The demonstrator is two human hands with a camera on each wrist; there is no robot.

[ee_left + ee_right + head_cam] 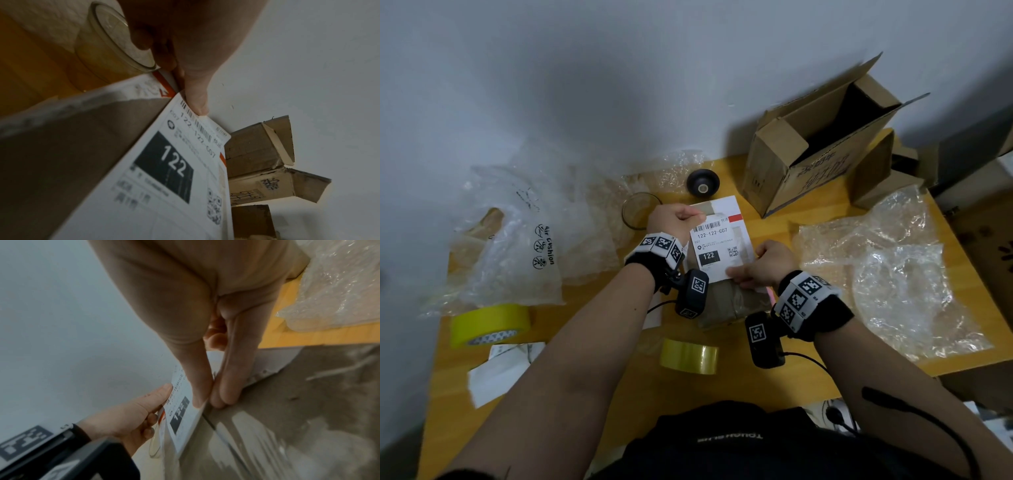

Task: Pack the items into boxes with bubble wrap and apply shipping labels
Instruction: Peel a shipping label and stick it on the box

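A white shipping label [717, 248] printed "122-122-C07" is held just above a brown taped box [726, 303] in the middle of the table. My left hand [698, 216] pinches the label's far left corner, and the thumb shows on the barcode edge [195, 104]. My right hand [738, 275] pinches the near right corner between thumb and fingers [207, 400]. The label [174, 162] stands tilted over the box top [82, 146]. A white sheet with a red band [736, 214] lies under it.
An open cardboard box [822, 144] stands at the back right. A glass tumbler [637, 210] and a black round object [702, 183] sit behind the hands. Bubble wrap [887, 267] lies right, air-cushion bags [524, 233] left. Two yellow tape rolls [489, 323] [690, 354] and paper scraps [496, 373] lie near me.
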